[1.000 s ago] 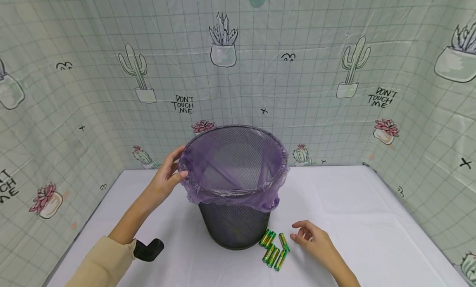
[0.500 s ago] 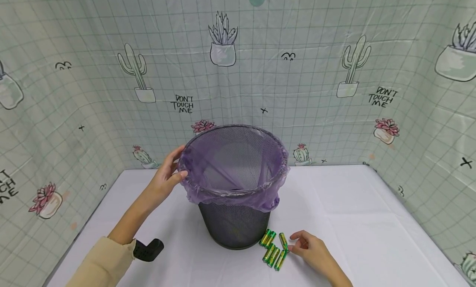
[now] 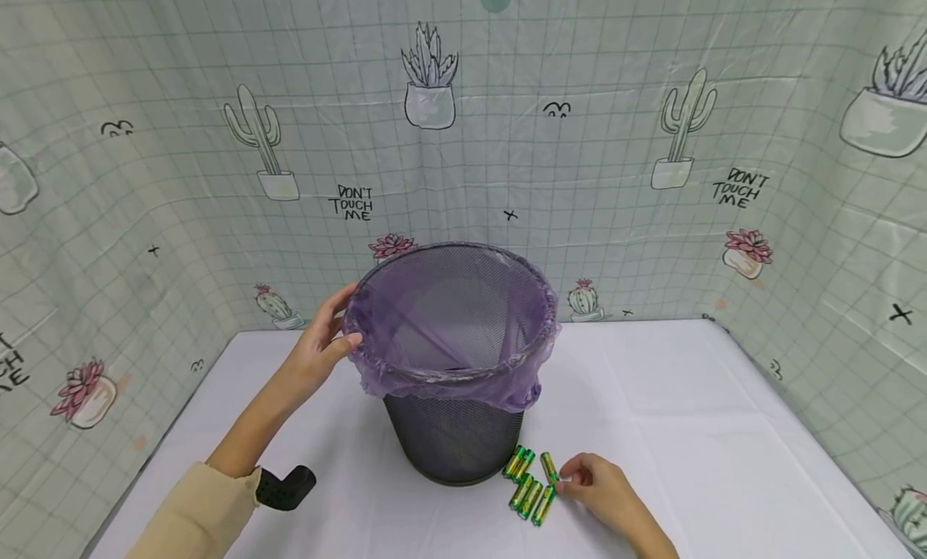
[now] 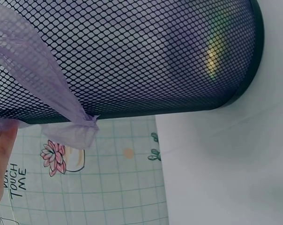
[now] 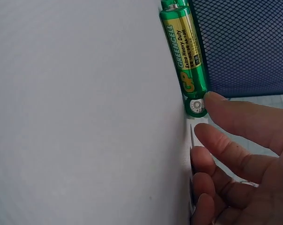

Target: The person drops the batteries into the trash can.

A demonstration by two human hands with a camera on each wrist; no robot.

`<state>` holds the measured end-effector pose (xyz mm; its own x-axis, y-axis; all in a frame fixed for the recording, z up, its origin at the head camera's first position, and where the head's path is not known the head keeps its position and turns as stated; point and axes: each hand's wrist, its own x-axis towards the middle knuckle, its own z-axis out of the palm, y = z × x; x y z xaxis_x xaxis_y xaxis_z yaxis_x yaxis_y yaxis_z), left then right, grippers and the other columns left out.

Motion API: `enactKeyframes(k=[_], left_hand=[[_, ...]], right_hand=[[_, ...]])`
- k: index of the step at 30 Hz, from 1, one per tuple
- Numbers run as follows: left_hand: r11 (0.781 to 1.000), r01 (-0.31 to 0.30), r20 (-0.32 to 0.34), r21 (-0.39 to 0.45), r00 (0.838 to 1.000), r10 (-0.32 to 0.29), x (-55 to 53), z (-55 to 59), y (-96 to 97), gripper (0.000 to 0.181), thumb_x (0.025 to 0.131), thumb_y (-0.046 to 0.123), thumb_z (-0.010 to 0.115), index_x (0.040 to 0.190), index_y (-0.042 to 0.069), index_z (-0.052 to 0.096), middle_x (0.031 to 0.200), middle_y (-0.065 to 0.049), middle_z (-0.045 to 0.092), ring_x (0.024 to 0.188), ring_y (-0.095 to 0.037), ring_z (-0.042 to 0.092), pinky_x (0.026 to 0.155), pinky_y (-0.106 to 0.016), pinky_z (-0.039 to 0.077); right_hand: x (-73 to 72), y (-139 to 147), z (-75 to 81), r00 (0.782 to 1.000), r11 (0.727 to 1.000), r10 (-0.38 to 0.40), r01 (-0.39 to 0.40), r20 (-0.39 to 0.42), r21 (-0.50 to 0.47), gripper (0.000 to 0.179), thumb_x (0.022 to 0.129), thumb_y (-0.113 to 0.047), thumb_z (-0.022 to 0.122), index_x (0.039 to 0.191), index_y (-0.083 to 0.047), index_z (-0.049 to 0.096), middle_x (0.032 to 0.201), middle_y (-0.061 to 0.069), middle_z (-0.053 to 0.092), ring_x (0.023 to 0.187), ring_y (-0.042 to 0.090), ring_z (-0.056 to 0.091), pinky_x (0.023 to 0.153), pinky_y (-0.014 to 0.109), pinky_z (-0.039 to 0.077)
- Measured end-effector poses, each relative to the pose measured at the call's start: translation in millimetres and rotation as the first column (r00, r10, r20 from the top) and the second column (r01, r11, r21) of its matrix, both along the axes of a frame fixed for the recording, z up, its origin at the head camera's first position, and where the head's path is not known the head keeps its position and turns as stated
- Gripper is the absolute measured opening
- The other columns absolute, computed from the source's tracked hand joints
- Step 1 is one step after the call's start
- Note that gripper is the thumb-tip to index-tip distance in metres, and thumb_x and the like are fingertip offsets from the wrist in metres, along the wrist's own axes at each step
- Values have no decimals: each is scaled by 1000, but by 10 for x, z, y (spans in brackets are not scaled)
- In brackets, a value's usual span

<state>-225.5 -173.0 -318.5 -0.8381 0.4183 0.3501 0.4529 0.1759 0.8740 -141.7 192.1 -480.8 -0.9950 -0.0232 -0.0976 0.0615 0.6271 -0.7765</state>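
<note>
A black mesh wastebasket (image 3: 452, 442) stands upright on the table, lined with a purple plastic bag (image 3: 517, 392) folded over its rim. My left hand (image 3: 317, 346) grips the rim at the left, thumb on top of the bag and fingers outside. Right of the basket's base lie several green-and-yellow AA batteries (image 3: 531, 496). My right hand (image 3: 601, 495) is beside the rightmost ones. In the right wrist view its thumb (image 5: 226, 108) is at one battery's end (image 5: 196, 106); the index finger (image 5: 216, 140) stays apart from it, and the other fingers are loosely bent.
A white cloth covers the table (image 3: 652, 398). Grid-patterned curtains (image 3: 601, 245) with cactus prints hang behind and at both sides. A black device (image 3: 287, 488) sits on my left wrist. Through the mesh, a blurred yellow-green patch (image 4: 212, 61) shows in the left wrist view.
My right hand has moved left and slightly down, reaching the rightmost batteries. My left hand keeps its hold on the rim, and the batteries lie as before.
</note>
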Motion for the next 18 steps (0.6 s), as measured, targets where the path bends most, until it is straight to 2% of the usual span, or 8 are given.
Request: enactKeyframes(k=[5,18], left_hand=[[1000,0,-1,-4,1000,0,3,7,-1,64,93,12,42,148,3,10,144,-23,18,128,-39,28,88,-9,39],[1000,-5,-3,-13,1000,5,32,28,3,63,94,11,43,148,3,11,145,-23,19,128,-38,29,88,-9,38]], right_hand=[[-10,1,-4,999,999,40,-40,-14,17,21,76,-18,73,85,-2,64,74,1,49,65,11,42,56,20,36],[-12,-87,25,999,995,19,-16,-32,98,17,73,-13,73,78,-4,60,71,2,46,66,15,40,56,22,34]])
